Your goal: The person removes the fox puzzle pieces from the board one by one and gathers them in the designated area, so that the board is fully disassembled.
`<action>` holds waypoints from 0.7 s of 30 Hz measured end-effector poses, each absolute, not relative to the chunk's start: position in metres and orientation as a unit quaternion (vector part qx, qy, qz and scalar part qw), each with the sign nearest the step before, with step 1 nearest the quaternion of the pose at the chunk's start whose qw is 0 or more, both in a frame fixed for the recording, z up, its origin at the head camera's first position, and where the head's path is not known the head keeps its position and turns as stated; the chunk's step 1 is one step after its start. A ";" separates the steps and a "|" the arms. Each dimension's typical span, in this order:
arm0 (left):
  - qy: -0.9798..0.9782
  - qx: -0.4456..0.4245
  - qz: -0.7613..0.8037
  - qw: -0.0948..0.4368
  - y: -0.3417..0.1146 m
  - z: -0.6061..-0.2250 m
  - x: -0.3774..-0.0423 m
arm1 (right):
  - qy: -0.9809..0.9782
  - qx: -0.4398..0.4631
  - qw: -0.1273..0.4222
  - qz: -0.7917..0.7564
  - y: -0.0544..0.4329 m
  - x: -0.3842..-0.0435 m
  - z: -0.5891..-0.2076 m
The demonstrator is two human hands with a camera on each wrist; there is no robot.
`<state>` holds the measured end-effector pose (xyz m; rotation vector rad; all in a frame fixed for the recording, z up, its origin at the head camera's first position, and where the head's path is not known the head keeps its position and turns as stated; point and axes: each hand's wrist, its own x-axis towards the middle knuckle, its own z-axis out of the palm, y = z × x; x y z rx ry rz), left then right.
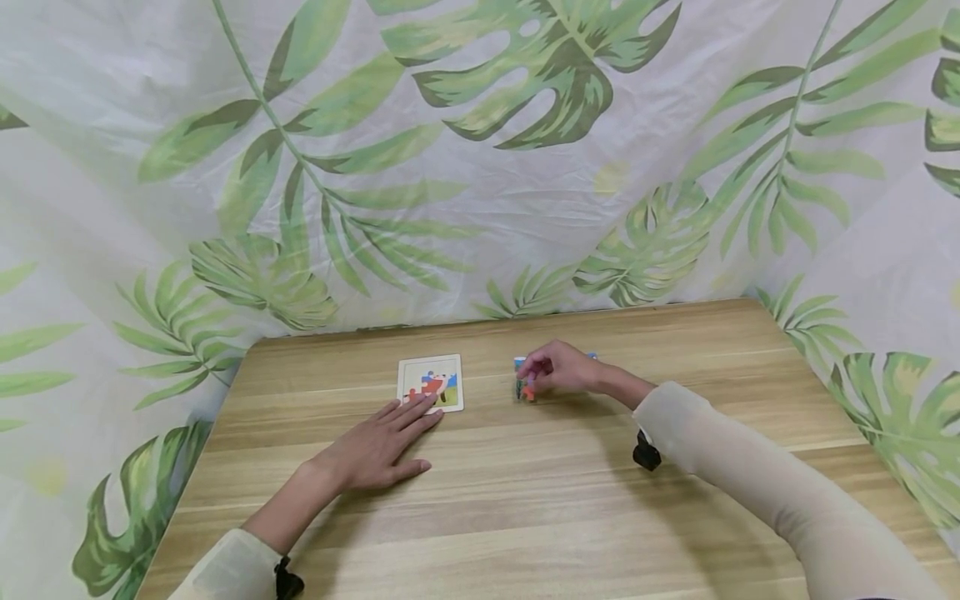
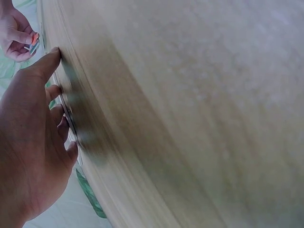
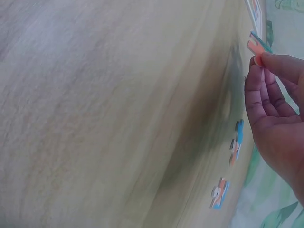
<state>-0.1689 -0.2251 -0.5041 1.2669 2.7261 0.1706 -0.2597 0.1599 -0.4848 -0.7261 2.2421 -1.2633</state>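
Observation:
A square white-bordered puzzle board [image 1: 456,360] with a partly filled picture of a red and white animal lies on the table. My left hand [image 1: 375,450] rests flat, palm down, its fingertips over the board's lower edge and its thumb spread aside. To the right of the board, my right hand [image 1: 561,367] pinches a puzzle piece [image 3: 256,45] between thumb and fingertips. That piece is orange with a blue-green edge, held above the table. In the right wrist view, two loose puzzle pieces lie below the hand: a blue-and-orange one [image 3: 237,141] and an orange-and-white one [image 3: 220,193].
The wooden table [image 1: 510,517] has its far edge against a hanging cloth [image 1: 517,192] printed with green leaves. Both forearms reach in from the near side, and a black strap piece [image 1: 647,451] hangs under the right cuff.

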 end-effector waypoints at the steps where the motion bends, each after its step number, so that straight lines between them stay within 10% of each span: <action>1: 0.904 0.419 0.055 0.068 -0.225 -0.504 -0.169 | 0.816 -0.265 0.231 -0.458 0.161 -0.259 -0.485; 21: 0.906 0.414 0.050 0.077 -0.225 -0.502 -0.170 | 0.859 -0.312 0.152 -0.375 0.161 -0.256 -0.497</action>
